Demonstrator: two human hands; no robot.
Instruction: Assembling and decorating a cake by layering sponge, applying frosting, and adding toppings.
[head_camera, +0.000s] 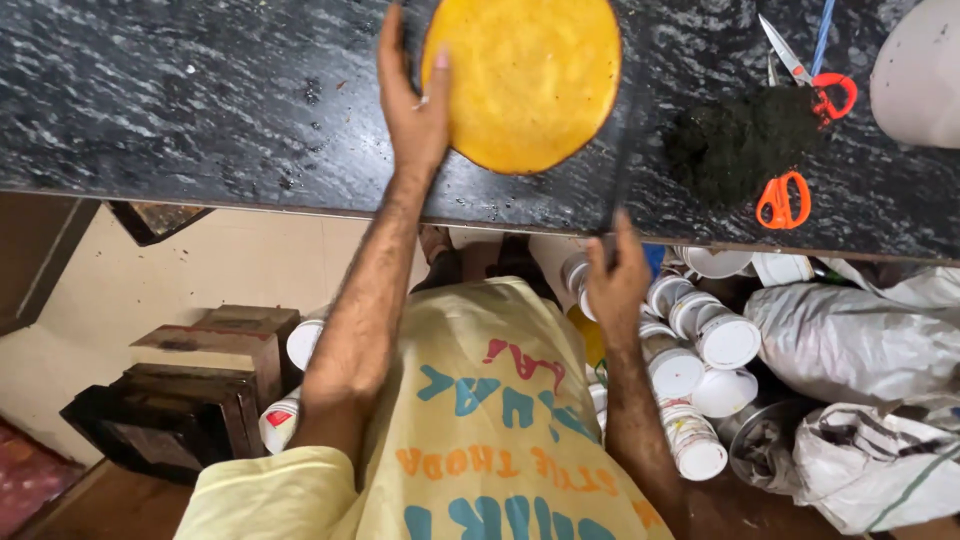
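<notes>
Dark speckled stone formed the worktop (200, 100), and a round yellow flatbread (525, 80) lay flat on it near its front edge. Left hand (415, 105) pressed open fingers against the flatbread's left rim, seemingly steadying it. Right hand (615, 285), below the flatbread, gripped a dark knife (622, 170) whose blade reached the flatbread's right edge. Orange-handled scissors (785, 200) lay farther right.

Scissors (783, 200) perhaps on counter (200, 100)

Food-stall kitchen: black stone counter (200, 100), stacked paper cups (690, 370), sacks (860, 340) beneath.
</notes>
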